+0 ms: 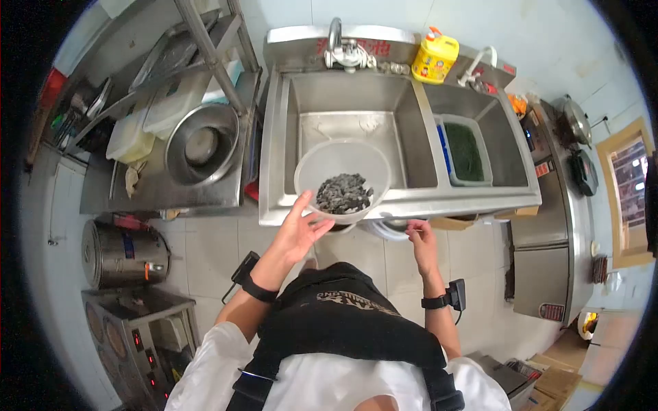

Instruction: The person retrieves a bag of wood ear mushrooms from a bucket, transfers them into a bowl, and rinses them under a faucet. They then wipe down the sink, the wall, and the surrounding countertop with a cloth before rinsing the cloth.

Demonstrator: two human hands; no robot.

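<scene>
A translucent plastic bowl (373, 157) holds dark, crumpled pieces that look like black fungus (345, 194); a little white shows among them. It overlaps the front edge of the large sink basin (349, 137). My left hand (299, 231) is at the bowl's near left side, thumb by the rim and fingers curved along the lower wall, seeming to steady it. To the right, my right hand (421, 241) is in front of the sink edge with its fingertips pinched together. Whatever is between them is too small to name. A pale round container (387, 231) is partly hidden below the sink edge.
In the smaller basin, a tub (466, 154) contains green shreds. A yellow jug (435, 58) and a faucet (334, 38) stand behind the basins. On the left, a metal bowl (179, 154) rests on a steel shelf (229, 195). A steel counter (548, 212) stands right.
</scene>
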